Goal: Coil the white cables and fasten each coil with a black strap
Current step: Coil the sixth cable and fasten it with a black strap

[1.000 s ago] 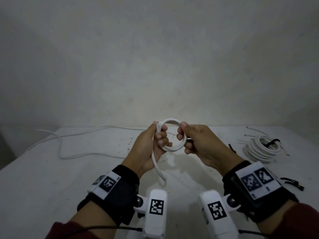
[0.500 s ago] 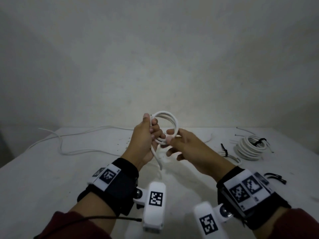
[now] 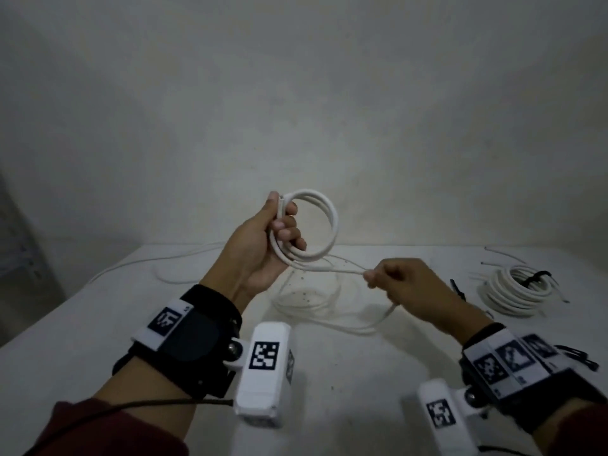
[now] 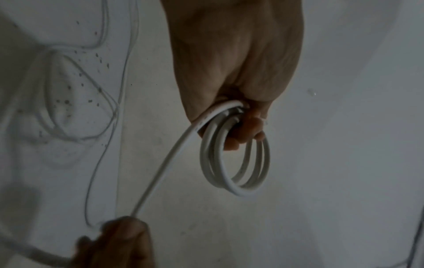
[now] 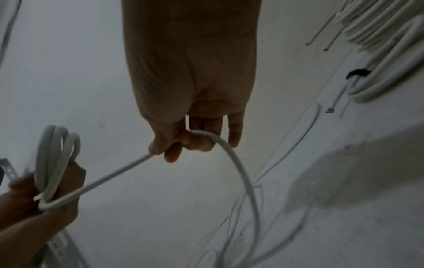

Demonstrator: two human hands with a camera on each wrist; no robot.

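My left hand is raised above the table and grips a small coil of white cable of about three loops, also seen in the left wrist view as the coil. From the coil a free strand runs right to my right hand, which pinches it between thumb and fingers. In the right wrist view the strand bends over the fingers and drops in a loop to the table. The rest of the cable trails away on the table to the left.
A finished white coil bound with a black strap lies at the right of the white table. Loose black straps lie beside it and near my right wrist. A grey wall stands behind.
My right hand left the coil and drew out to the right along the free strand. My left hand lifted the coil higher, and the coil gained a loop.
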